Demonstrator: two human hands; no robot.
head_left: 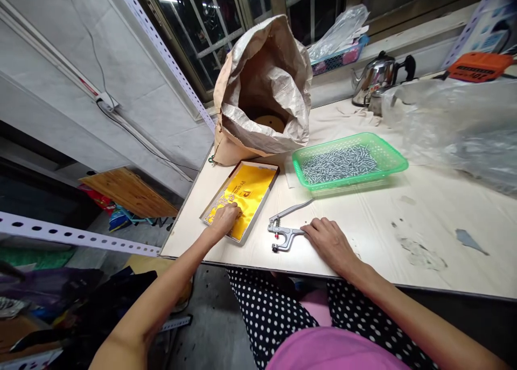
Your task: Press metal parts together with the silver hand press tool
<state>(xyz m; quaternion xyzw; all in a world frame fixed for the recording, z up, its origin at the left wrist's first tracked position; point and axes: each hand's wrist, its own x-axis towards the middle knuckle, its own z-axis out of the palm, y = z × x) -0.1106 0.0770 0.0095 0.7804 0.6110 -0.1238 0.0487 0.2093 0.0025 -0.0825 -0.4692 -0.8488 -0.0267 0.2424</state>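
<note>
My left hand [226, 219] is over a shallow box lid [258, 208] lined with yellow printed material. Its fingers are pinched together, and whatever is between them is too small or hidden to make out. Small pale pieces [222, 199] lie in a cluster beside that hand. On the table, my right hand [329, 243] is closed around the end of one handle of grey metal snap-fastener pliers [287, 235]. The other handle stands up at an angle, so the jaws are apart. Behind the pliers stands a green plastic basket [347, 184] holding many small metal pins.
A large open paper sack [226, 127] stands behind the box lid. At the back right are a metal kettle [375, 79], an orange object [480, 67] and clear plastic bags [464, 127]. A grey scrap [470, 241] lies to the right; the table's front edge runs below my hands.
</note>
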